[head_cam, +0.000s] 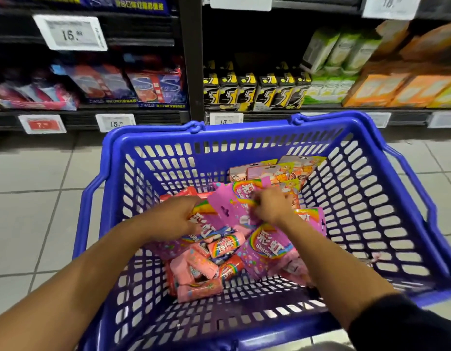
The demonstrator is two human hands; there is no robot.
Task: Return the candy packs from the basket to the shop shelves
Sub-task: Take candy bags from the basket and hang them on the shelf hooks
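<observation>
Shop shelves (270, 107) are seen along the back, stocked with boxed goods and hung with price tags (70, 32). A blue basket (386, 198) is set on the tiled floor (29, 198) in front of them. Candy packs are heaped inside it — purple Skittles packs (266, 245) across the middle, small pink packs (201, 269) nearer the person, pale orange-pink packs (275, 171) against the far wall. Both hands are lowered into the heap. The left hand (176, 216) is curled round the edge of one purple pack (225, 209); the right hand (270, 203) is blurred, its fingers (257, 198) bent and pinched on the same pack.
</observation>
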